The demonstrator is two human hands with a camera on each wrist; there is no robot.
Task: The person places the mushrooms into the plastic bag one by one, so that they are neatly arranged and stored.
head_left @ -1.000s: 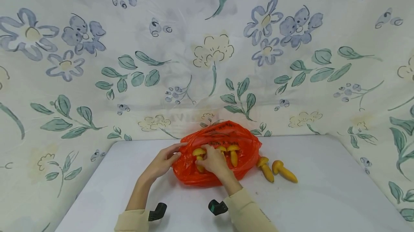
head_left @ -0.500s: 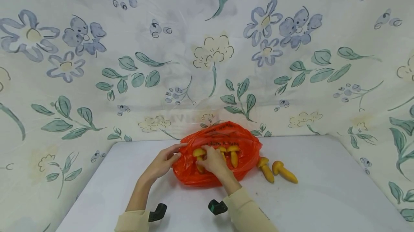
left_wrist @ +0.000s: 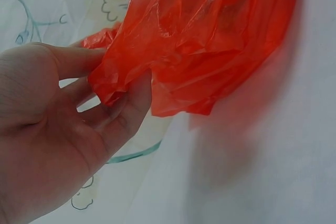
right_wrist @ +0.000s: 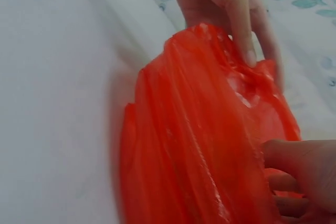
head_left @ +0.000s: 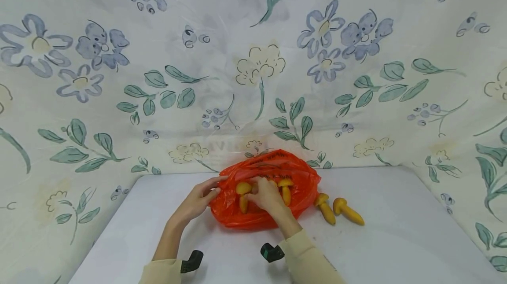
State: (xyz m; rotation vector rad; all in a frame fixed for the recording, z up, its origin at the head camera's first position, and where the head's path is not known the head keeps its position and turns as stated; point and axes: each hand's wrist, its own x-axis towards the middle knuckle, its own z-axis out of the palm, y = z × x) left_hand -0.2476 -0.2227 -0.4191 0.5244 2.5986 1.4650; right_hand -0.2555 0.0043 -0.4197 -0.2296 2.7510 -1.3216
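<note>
While your left hand (head_left: 198, 200) pinches the left rim of the red bag (head_left: 225, 214), your right hand (head_left: 268, 195) reaches inside, just beside a yellow mushroom (head_left: 243, 189) (whether it grips anything, I cannot tell). The bag lies near the far edge of the bench (head_left: 130, 231), two loose mushrooms (head_left: 326, 212) (head_left: 350, 213) to its right.

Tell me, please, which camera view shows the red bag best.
The head view: the red bag appears nearly whole, with yellow mushrooms inside. The left wrist view shows only part, held by the left hand; the right wrist view cuts it off below.
</note>
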